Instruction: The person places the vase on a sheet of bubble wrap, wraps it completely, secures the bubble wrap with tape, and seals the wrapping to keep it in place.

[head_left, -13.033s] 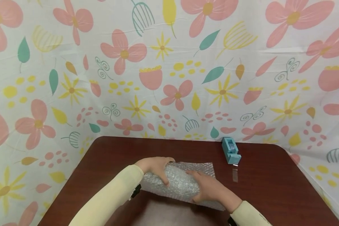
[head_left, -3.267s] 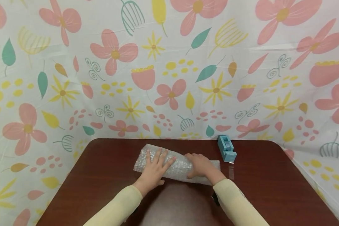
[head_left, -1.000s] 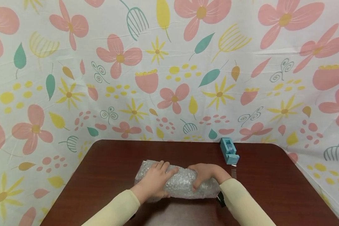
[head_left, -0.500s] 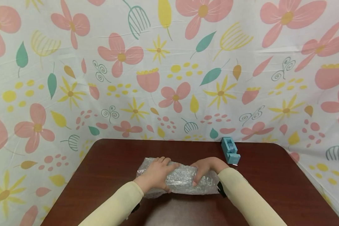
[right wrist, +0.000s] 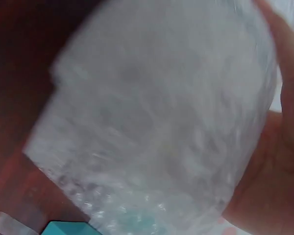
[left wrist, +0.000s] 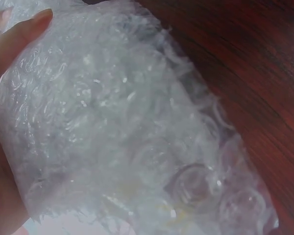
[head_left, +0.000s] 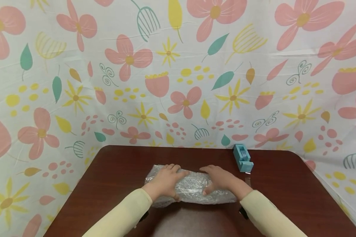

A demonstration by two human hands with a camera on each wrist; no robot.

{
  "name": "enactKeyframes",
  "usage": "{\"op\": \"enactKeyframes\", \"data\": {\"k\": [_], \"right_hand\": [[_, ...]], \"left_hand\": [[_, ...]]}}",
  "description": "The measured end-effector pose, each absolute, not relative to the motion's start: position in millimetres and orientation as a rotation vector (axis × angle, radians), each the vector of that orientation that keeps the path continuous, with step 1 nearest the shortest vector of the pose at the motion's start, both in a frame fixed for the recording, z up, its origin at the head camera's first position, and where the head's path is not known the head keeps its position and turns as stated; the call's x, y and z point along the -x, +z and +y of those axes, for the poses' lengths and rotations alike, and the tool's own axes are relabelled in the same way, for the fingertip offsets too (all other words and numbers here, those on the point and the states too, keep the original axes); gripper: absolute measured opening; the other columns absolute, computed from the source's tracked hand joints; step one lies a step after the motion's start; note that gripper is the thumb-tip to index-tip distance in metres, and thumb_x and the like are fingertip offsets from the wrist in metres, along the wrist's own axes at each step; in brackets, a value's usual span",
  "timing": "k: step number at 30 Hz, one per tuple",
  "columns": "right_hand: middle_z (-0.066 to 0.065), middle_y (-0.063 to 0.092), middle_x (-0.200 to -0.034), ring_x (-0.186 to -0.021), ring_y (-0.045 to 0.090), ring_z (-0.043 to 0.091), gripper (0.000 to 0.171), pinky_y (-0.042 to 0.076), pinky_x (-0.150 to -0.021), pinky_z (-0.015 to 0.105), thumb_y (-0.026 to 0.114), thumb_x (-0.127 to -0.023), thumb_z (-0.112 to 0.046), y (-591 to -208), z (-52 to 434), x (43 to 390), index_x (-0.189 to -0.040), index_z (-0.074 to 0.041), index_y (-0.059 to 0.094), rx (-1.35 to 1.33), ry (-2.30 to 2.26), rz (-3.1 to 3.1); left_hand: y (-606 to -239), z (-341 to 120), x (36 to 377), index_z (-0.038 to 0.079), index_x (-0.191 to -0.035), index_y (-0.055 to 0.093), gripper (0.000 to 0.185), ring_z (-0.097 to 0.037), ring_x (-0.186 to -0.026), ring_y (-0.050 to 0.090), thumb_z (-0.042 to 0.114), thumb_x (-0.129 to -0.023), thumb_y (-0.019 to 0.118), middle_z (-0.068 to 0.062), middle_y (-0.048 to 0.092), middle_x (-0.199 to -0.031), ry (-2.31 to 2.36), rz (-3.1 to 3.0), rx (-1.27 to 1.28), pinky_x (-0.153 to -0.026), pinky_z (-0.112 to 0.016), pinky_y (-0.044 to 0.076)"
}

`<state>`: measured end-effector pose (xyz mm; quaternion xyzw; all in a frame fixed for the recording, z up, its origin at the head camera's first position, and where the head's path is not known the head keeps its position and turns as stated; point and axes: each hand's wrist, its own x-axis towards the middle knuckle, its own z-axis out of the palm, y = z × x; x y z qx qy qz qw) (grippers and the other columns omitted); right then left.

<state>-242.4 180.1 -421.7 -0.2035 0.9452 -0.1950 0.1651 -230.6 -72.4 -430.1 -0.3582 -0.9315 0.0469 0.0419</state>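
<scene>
A bundle rolled in clear bubble wrap (head_left: 192, 189) lies across the table in front of me; what it wraps is hidden. My left hand (head_left: 165, 181) grips its left part from above, fingers over the top and thumb low on the near side. Around the right part, my right hand (head_left: 222, 180) holds it with fingers at the far side and thumb on the near face. The left wrist view shows the loose end of the wrap (left wrist: 225, 196) past a finger (left wrist: 19, 41). In the right wrist view, the other end (right wrist: 157, 107) is blurred beside the palm (right wrist: 264, 191).
A light blue tape dispenser (head_left: 242, 158) stands at the back right of the dark red-brown table (head_left: 121, 164). From its front a strip of clear tape (head_left: 248, 179) runs onto the tabletop. A flower-patterned cloth (head_left: 178, 82) hangs behind the table.
The bubble wrap had a flat flap spread out earlier; now it is rolled into a compact bundle. In the last half second my right hand has turned and shifted right; the left hand stays put.
</scene>
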Motion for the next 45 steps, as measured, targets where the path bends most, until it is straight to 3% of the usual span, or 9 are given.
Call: {"op": "enactKeyframes", "data": {"k": [3,6,10,13,17,27,36,42,45], "right_hand": [[0.020,0.058,-0.143,-0.131,0.056,0.040,0.081,0.052,-0.104,0.056,0.091,-0.075,-0.034,-430,179,223,-0.141,-0.002,0.057,0.635,-0.547,2.882],[0.019,0.061,-0.141,-0.130,0.059,0.039,0.075,0.051,-0.105,0.057,0.087,-0.079,-0.032,-440,177,206,-0.141,-0.002,0.057,0.715,-0.539,3.038],[0.022,0.058,-0.146,-0.136,0.054,0.043,0.087,0.045,-0.109,0.064,0.084,-0.079,-0.044,-450,177,197,-0.147,-0.002,0.051,0.765,-0.474,3.134],[0.023,0.055,-0.147,-0.136,0.052,0.046,0.107,0.045,-0.108,0.064,0.088,-0.068,-0.058,-456,177,197,-0.150,-0.003,0.047,0.779,-0.357,3.161],[0.023,0.056,-0.144,-0.132,0.055,0.043,0.119,0.048,-0.106,0.060,0.095,-0.054,-0.060,-465,174,196,-0.148,-0.004,0.046,0.791,-0.163,3.230],[0.014,0.062,-0.125,-0.119,0.060,0.034,0.095,0.054,-0.101,0.050,0.097,-0.062,-0.040,-474,170,202,-0.139,-0.004,0.055,0.831,-0.103,3.329],[0.015,0.064,-0.125,-0.119,0.060,0.035,0.091,0.054,-0.101,0.052,0.097,-0.063,-0.035,-466,170,209,-0.138,-0.005,0.057,0.783,-0.186,3.278],[0.016,0.065,-0.125,-0.120,0.061,0.036,0.091,0.054,-0.102,0.050,0.097,-0.063,-0.035,-466,171,213,-0.139,-0.004,0.057,0.801,-0.219,3.246],[0.015,0.066,-0.124,-0.119,0.061,0.036,0.090,0.053,-0.103,0.049,0.096,-0.062,-0.035,-466,172,215,-0.138,-0.004,0.058,0.804,-0.211,3.255]], "left_hand": [[-431,-72,233,0.034,-0.152,0.047,0.101,-0.027,-0.131,0.057,0.065,-0.065,0.088,-0.006,0.058,-0.142,0.140,-2.876,1.087,-0.111,-0.044,0.049],[-431,-72,236,0.035,-0.152,0.047,0.101,-0.027,-0.133,0.057,0.064,-0.065,0.089,-0.006,0.058,-0.143,0.114,-2.902,1.074,-0.113,-0.045,0.048],[-427,-69,239,0.035,-0.152,0.047,0.101,-0.027,-0.134,0.056,0.061,-0.065,0.090,-0.005,0.058,-0.144,0.061,-2.958,1.058,-0.114,-0.045,0.047],[-425,-67,241,0.035,-0.153,0.047,0.100,-0.027,-0.136,0.055,0.058,-0.066,0.091,-0.006,0.057,-0.145,0.023,-3.008,1.050,-0.116,-0.045,0.045],[-425,-65,243,0.037,-0.154,0.045,0.101,-0.028,-0.138,0.054,0.057,-0.066,0.091,-0.006,0.056,-0.146,0.000,-3.045,1.049,-0.117,-0.045,0.044],[-428,-66,248,0.034,-0.151,0.049,0.100,-0.026,-0.130,0.058,0.057,-0.064,0.092,-0.003,0.060,-0.139,-0.016,-3.040,1.052,-0.114,-0.043,0.046],[-422,-63,255,0.032,-0.155,0.045,0.101,-0.030,-0.135,0.055,0.056,-0.068,0.090,-0.006,0.056,-0.148,-0.031,-3.066,1.090,-0.116,-0.048,0.044],[-414,-64,253,0.036,-0.160,0.033,0.107,-0.035,-0.156,0.032,0.054,-0.071,0.090,-0.009,0.038,-0.165,-0.002,-3.157,1.039,-0.124,-0.060,0.031],[-415,-66,247,0.038,-0.161,0.032,0.105,-0.033,-0.159,0.025,0.057,-0.073,0.087,-0.009,0.032,-0.169,0.034,-3.102,1.042,-0.124,-0.063,0.028]]}}
